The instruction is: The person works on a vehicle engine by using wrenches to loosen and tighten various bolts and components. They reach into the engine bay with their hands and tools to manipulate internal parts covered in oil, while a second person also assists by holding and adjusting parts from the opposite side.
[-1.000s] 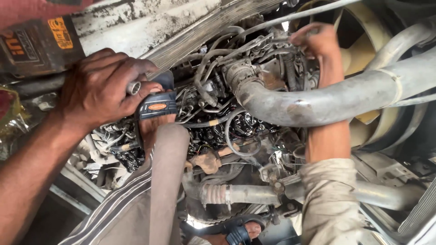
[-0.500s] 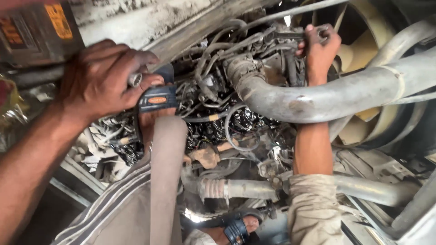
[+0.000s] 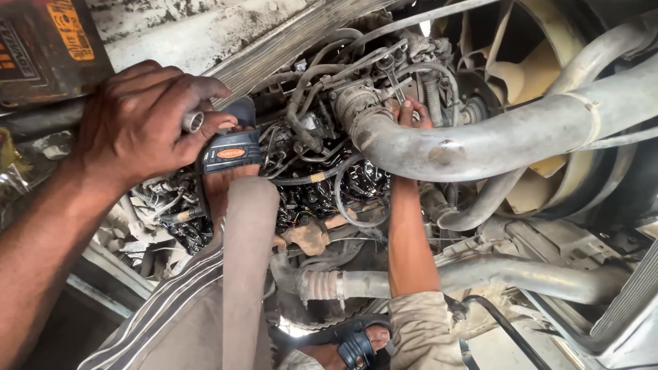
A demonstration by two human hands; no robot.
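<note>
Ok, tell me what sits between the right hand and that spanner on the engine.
Nothing visible does: the right hand is right at the spanner. The large grey pipe crosses just below, hiding only the wrist.

socket [image 3: 192, 121]: bright bare metal, smooth, held in the left hand [image 3: 140, 123]
torch body [image 3: 232, 152]: dark matt plastic with a glossy orange oval patch
big pipe [image 3: 521, 133]: dull grey metal, dusty and scuffed, at 3 o'clock
fan blades [image 3: 524, 75]: yellowed matt plastic
corrugated hose [image 3: 322, 284]: ribbed grey rubber, dusty
sleeve [image 3: 418, 332]: pale woven cloth, soiled
engine wiring [image 3: 322, 192]: black, oily gloss
</note>
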